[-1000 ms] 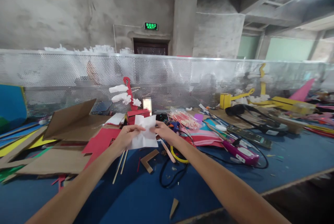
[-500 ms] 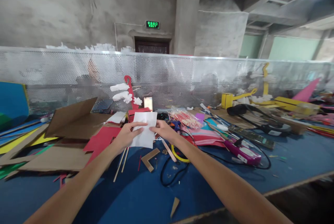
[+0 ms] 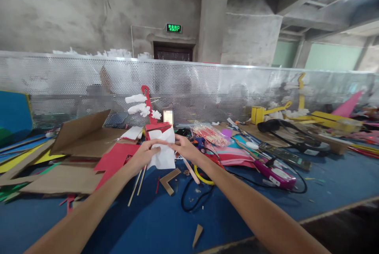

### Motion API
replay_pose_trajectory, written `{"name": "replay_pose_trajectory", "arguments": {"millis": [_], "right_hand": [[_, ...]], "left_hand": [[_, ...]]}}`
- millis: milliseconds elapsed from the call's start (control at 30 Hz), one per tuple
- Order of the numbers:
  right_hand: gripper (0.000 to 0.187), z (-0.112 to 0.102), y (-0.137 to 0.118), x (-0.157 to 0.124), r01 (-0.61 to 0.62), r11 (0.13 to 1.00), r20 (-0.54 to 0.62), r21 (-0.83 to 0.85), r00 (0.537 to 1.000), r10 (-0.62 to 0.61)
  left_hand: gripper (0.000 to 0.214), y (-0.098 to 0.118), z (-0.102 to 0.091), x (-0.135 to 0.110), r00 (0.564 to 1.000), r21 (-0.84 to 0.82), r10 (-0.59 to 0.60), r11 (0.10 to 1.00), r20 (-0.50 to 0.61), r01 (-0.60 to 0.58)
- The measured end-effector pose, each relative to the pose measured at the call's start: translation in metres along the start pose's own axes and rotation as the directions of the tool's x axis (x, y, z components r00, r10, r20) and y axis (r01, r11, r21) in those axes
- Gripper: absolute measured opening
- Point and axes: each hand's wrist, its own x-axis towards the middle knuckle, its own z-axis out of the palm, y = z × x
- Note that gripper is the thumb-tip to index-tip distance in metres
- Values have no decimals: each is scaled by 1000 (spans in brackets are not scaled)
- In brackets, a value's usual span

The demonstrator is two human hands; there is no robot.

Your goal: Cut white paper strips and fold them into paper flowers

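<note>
A white sheet of paper point(image 3: 164, 158) is held up over the table between my two hands, its surface creased and its top edge bent. My left hand point(image 3: 147, 152) pinches it from the left side, fingers closed across its front. From the right, my right hand point(image 3: 184, 145) grips it with thumb and fingers near the middle. Just behind the paper sits a red box-like piece point(image 3: 152, 127) with a red upright point(image 3: 147, 102) carrying white fluffy tufts. Under the hands lie two thin wooden sticks point(image 3: 136, 185) and an L-shaped cardboard piece point(image 3: 170, 181).
Brown cardboard point(image 3: 81, 139) and red sheets point(image 3: 115, 159) lie at left. To the right are a bag of sticks point(image 3: 211, 134), a purple device point(image 3: 276, 173) with a black cable, and a black headset strap point(image 3: 280, 129). A perforated metal screen point(image 3: 201, 92) stands behind the table.
The paper has gone from fairly flat to creased and bunched between my fingers, with its top edge lower. Both hands have drawn slightly closer together.
</note>
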Motion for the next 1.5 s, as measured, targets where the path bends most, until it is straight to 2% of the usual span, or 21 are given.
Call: {"name": "replay_pose_trajectory", "arguments": {"millis": [133,300,467,567,800,933,1000,1100,1133,1200,1233,1267,1333,1400,1433,1500], "right_hand": [[39,-1,4,2,24,1000,7,-10,1000,-24],[40,-2,6,4,44,999,20,-12,999,-44],[40,-2,6,3,45,998,18,-33,999,-44],[40,-2,5,2,73,996,42,-57,997,-71],[41,-3,1,2,70,991,43,-117,997,-65],[31,-23,-13,0,55,968,-63,-244,995,-72],[28,-43,-23,-3,20,918,-173,-396,980,-96],[22,-74,-36,-9,-66,714,-227,-697,965,-132],[18,-82,-38,-12,-103,637,-212,-764,972,-97],[15,-93,-40,-17,-178,536,-125,-825,983,135],[17,-94,-39,-20,-213,516,-55,-829,951,304],[21,-94,-39,-22,-261,497,-5,-827,889,458],[33,-90,-38,-25,-350,399,-15,-848,767,641],[40,-83,-37,-27,-390,295,-61,-872,685,726],[41,-81,-37,-27,-405,274,-71,-873,660,748],[42,-78,-35,-26,-424,284,-57,-860,633,772]], "left_hand": [[49,1,-1,1,997,86,71,994,2,-71],[54,2,-1,2,990,142,121,984,-72,-110],[38,4,2,-2,987,118,153,980,57,-159],[28,3,2,-2,982,141,169,973,87,-180],[28,2,-3,0,991,261,133,956,31,-137],[29,1,-6,2,980,353,193,921,-50,-163],[32,0,-8,3,976,369,203,916,-84,-159],[35,-2,-10,3,970,383,209,912,-121,-148],[35,-3,-11,4,969,388,211,910,-127,-147],[36,-6,-12,5,968,397,213,906,-131,-146],[36,-8,-13,6,969,400,212,905,-130,-145],[37,-10,-14,7,969,403,210,904,-127,-143],[38,-14,-15,9,969,406,211,903,-129,-142],[39,-15,-16,10,966,401,217,904,-139,-145],[39,-16,-16,10,965,397,219,906,-145,-146],[39,-17,-16,11,963,389,219,910,-154,-145]]}}
